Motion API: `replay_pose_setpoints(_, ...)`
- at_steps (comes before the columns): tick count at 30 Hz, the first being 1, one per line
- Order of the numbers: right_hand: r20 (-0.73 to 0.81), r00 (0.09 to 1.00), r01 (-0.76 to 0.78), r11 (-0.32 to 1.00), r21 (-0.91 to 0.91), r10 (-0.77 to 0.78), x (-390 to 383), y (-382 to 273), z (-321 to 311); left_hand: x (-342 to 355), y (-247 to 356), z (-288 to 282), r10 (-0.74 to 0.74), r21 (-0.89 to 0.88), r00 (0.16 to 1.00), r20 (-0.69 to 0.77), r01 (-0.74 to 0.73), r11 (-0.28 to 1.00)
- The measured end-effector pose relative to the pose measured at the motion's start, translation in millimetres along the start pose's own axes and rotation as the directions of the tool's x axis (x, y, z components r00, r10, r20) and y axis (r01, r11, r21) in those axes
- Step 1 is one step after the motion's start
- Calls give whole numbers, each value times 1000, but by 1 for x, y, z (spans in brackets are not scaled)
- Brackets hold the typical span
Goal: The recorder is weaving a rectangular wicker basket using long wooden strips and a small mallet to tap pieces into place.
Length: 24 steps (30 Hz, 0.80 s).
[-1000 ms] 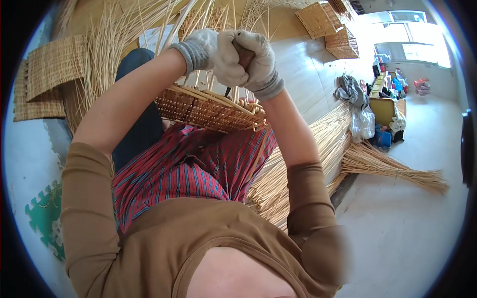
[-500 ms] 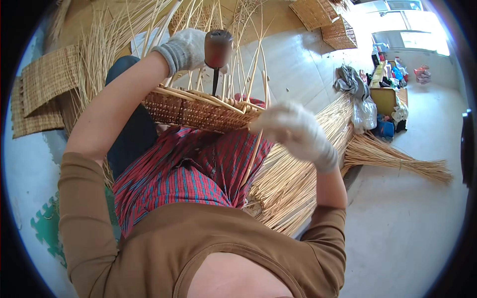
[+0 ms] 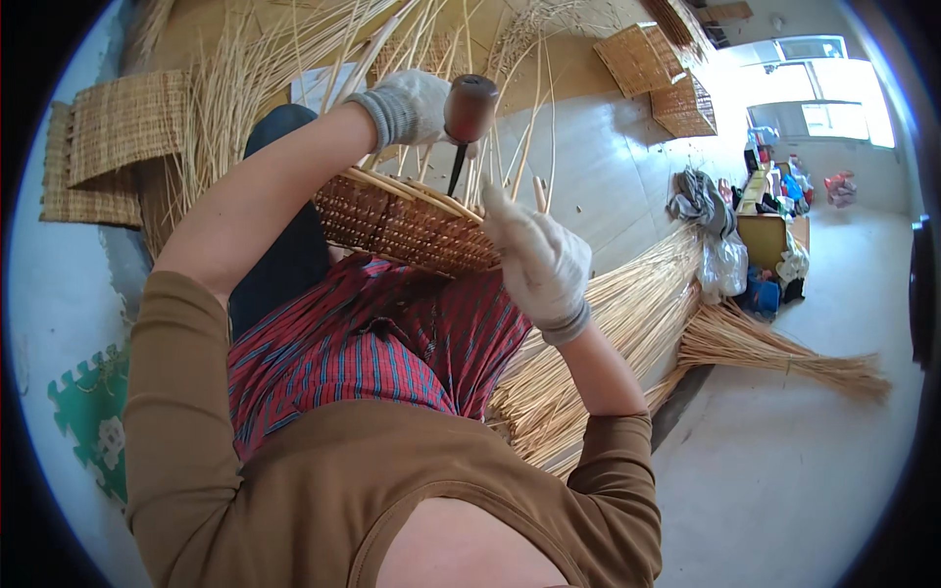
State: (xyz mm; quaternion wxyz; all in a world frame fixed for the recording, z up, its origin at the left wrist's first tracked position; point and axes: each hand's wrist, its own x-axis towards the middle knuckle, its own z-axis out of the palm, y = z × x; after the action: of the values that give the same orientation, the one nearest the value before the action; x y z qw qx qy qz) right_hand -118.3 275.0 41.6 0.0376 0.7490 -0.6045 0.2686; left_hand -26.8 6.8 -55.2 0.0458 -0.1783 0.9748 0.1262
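Note:
A woven brown wicker basket point(image 3: 412, 232) lies tilted across my lap, with pale cane stakes point(image 3: 529, 127) standing up from its far side. In my white-gloved left hand point(image 3: 412, 106), over the basket's rim, is an awl point(image 3: 470, 110) with a dark wooden handle. Its black spike points down at the rim; whether the tip is in the weave is hidden. At the basket's right end is my gloved right hand point(image 3: 539, 257), fingers pressed together and pointing up along the corner. What it pinches there, if anything, I cannot make out.
Long bundles of cane point(image 3: 608, 323) lie to my right, with a tied bundle point(image 3: 784, 348) beyond. Loose strands point(image 3: 230, 118) and woven panels point(image 3: 132, 122) are at left. Wicker boxes point(image 3: 637, 59) stand farther off, near a cluttered low cabinet point(image 3: 769, 235). A red plaid cloth point(image 3: 382, 363) covers my lap.
My right hand has moved up and left against the basket's end. The cane piece that hung below it no longer shows. The view has shifted a little; the awl stays by my left hand.

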Motion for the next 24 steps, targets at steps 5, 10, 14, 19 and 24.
replay_pose_setpoints(5, 121, 970, -205, 977, -58, 210, 12, -11, 0, -8, 8, -9, -17, -84, 999, -46, 14, 996)
replay_pose_setpoints(10, 220, 951, -187, 970, -154, 218, 26, -19, -4, -13, 20, -26, 7, -43, 1000, 17, -6, 999)
replay_pose_setpoints(14, 241, 919, -273, 945, -180, 311, 36, -22, -5, -21, 24, -37, 8, 4, 999, 36, -8, 1000)
replay_pose_setpoints(19, 433, 846, -319, 946, -56, 311, 50, -7, -6, -24, 25, -41, -16, 2, 998, 61, 16, 1000)
replay_pose_setpoints(24, 720, 589, -533, 846, 6, 366, 79, 29, -1, -19, 22, -32, 23, -15, 1000, 4, -23, 1000)
